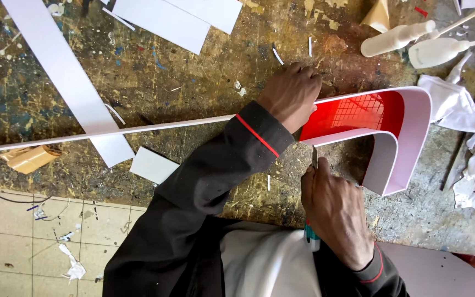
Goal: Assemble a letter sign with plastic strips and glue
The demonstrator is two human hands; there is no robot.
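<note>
A worn, paint-stained bench (193, 82) fills most of the view, with a tiled floor (28, 242) seen beyond its near edge at the lower left. A long white strip (111, 132) is stretched across the bench from the far left and is continued on the right into a bent, channel-shaped piece (408, 137), white on the outside and red with a grid pattern on its inner face.

The left hand (291, 94) is pressed down, fingers closed, on the strip just where the red-lined bend begins, apparently so that the piece is kept from shifting. The right hand (333, 212) is wrapped firmly around a utility knife (313, 165), whose blade is pointed up at the lower edge of the bent piece, touching it or very nearly so; the knife's teal end (310, 234) is seen below the fist. The piece is thus steadied from one side while the blade is brought in from the other.

Other things are left about the bench: a wide white band (61, 71) lying diagonally, white sheets (177, 19) at the top edge, a small white offcut (152, 164), two pale squeeze bottles (413, 41) at the upper right, crumpled white cloth (468, 121) on the right, and a tan cardboard scrap (28, 158) on the left.
</note>
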